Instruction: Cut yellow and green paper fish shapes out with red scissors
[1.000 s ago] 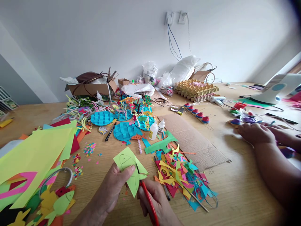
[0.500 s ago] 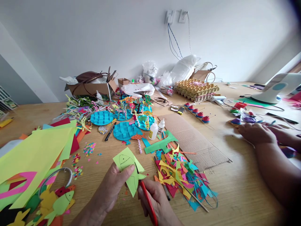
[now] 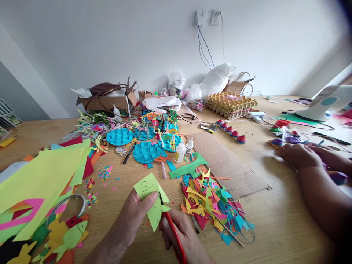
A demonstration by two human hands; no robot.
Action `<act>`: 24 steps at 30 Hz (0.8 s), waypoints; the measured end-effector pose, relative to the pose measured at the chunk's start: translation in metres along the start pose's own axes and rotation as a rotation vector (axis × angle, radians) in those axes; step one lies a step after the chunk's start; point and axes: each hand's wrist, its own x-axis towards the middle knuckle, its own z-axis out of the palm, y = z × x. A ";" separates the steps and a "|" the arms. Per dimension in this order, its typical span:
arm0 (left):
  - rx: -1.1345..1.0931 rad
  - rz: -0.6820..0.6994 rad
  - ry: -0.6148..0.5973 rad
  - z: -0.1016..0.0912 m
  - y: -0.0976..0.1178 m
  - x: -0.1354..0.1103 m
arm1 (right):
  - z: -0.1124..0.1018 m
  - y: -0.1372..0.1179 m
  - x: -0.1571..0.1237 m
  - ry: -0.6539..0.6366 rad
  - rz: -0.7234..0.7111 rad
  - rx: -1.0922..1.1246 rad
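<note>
My left hand (image 3: 132, 220) pinches a light green paper (image 3: 150, 192) with a fish outline drawn on it, thumb on top. My right hand (image 3: 183, 236) is closed round red-handled scissors (image 3: 173, 231), whose blades reach into the paper's right edge. Both hands are low at the near edge of the wooden table (image 3: 275, 223). Just right of the scissors lies a heap of coloured paper offcuts (image 3: 211, 201).
Large yellow-green sheets (image 3: 44, 176) and cut-out fish (image 3: 68, 236) lie at left. Blue woven paper discs (image 3: 148, 151), two glue bottles (image 3: 180, 152), a black marker (image 3: 128, 154) and brown cardboard (image 3: 225, 163) sit mid-table. Egg trays (image 3: 229, 102) and boxes stand behind. Another person's hands (image 3: 302, 156) work at right.
The scissors have cut slightly further along the drawn outline, and the green paper has turned a little in my left hand. The other person's hands have barely shifted.
</note>
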 end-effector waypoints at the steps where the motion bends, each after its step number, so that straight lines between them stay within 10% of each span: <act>1: 0.004 0.001 0.002 0.000 -0.001 0.000 | 0.000 0.001 0.000 0.000 -0.004 0.007; 24: -0.027 -0.024 -0.052 -0.003 -0.003 0.002 | -0.003 0.014 0.000 0.012 -0.024 -0.027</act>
